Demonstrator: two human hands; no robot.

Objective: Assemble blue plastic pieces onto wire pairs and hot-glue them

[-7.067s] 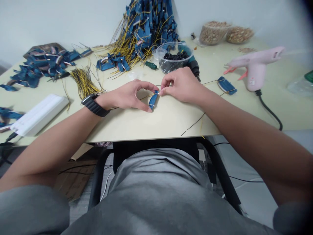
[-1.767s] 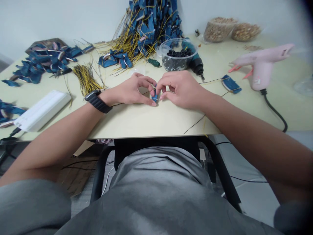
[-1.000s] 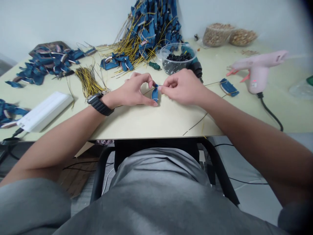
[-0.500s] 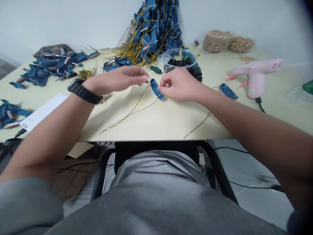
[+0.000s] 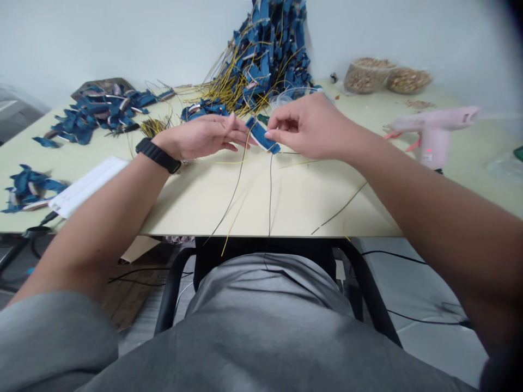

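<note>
A small curved blue piece [image 5: 261, 135] with a pale edge is pinched at its right side between the thumb and fingers of my right hand [image 5: 308, 128]. Thin black and yellow wires [image 5: 233, 200] trail from it toward me, past the table's front edge. My left hand [image 5: 206, 135], wearing a black watch, is turned partly palm up with its fingers apart. Its fingertips lie at the left end of the blue piece; whether they bear any of its weight I cannot tell. A loose dark wire [image 5: 341, 209] lies beneath my right forearm.
A tall heap of blue pieces [image 5: 269, 54] with yellow wires stands against the wall. More blue pieces [image 5: 92, 111] lie at left, near a white card [image 5: 87, 185]. At right are a pink glue gun [image 5: 435, 130] and tubs of tan bits [image 5: 368, 75]. A clear bowl [image 5: 286, 95] is partly hidden.
My right hand has lifted and turned the blue piece, and its wires now hang more steeply toward me. My left hand has rolled palm up, fingers spreading beside the piece. The view has shifted slightly.
</note>
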